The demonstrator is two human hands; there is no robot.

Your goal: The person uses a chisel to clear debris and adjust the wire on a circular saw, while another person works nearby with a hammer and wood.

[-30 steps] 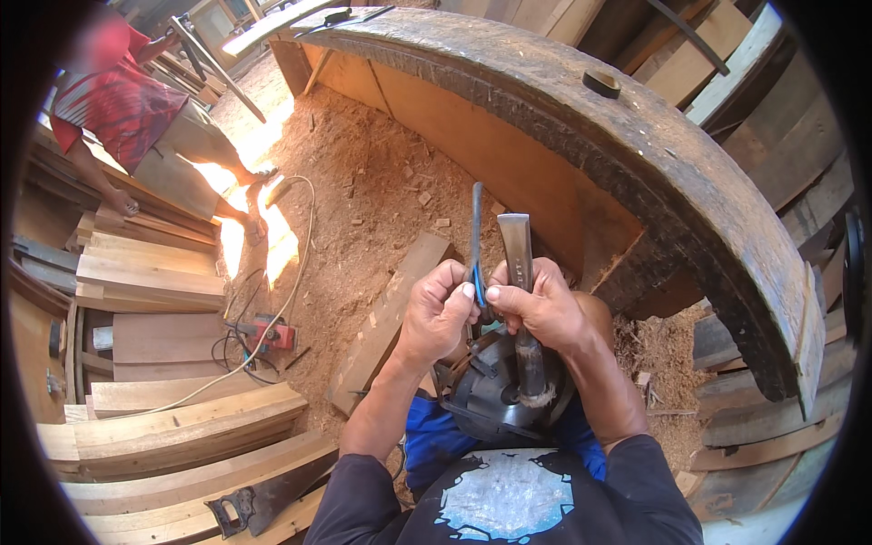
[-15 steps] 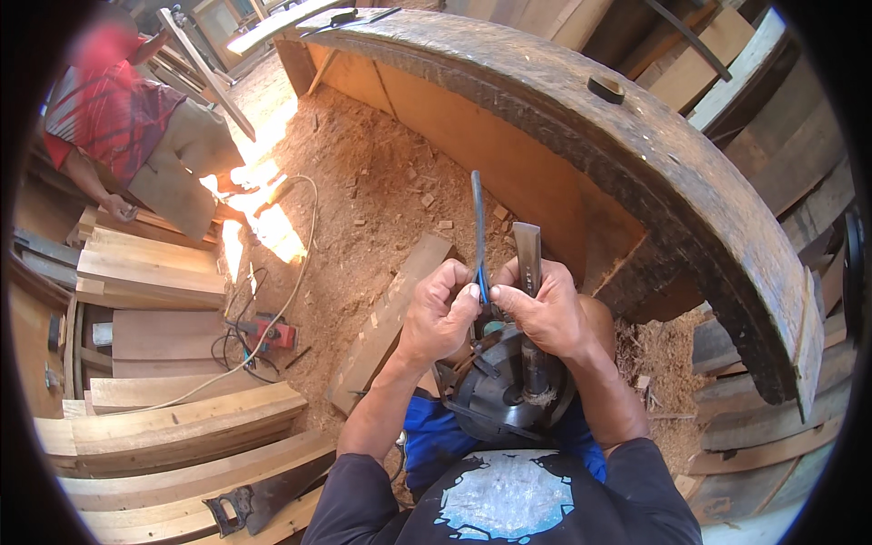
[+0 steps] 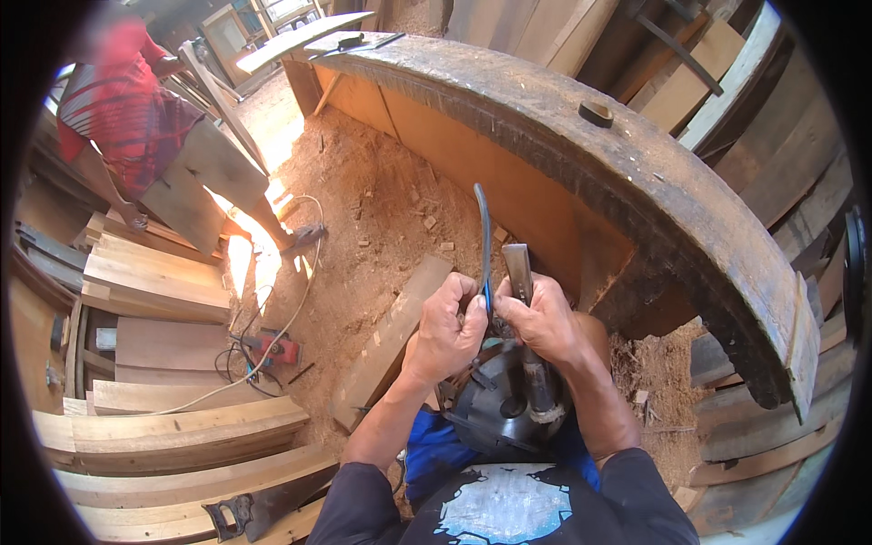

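Note:
My left hand (image 3: 445, 329) is closed in a pinch on a thin grey cable (image 3: 483, 227) whose free end curves upward. A strip of blue wire (image 3: 488, 296) shows between my hands. My right hand (image 3: 548, 320) grips a chisel (image 3: 519, 272), blade pointing up and away, its thick handle hanging down below the palm. The right thumb lies close to the cable; fingers hide whether it presses on it. Below both hands a dark, round-bodied machine (image 3: 486, 409) rests in my lap, partly covered by the chisel handle.
A long curved workbench (image 3: 545, 86) spans the far side to the right, a black ring-shaped piece (image 3: 596, 113) on top. Stacked planks (image 3: 173, 422) and a handsaw (image 3: 263, 504) lie left, near a red power tool (image 3: 277, 350). Another person (image 3: 136, 136) stands far left.
The chisel and my right hand have shifted slightly, its blade now lower beside the cable. Both hands keep their hold. The other person has moved, and a foot now shows near the cord.

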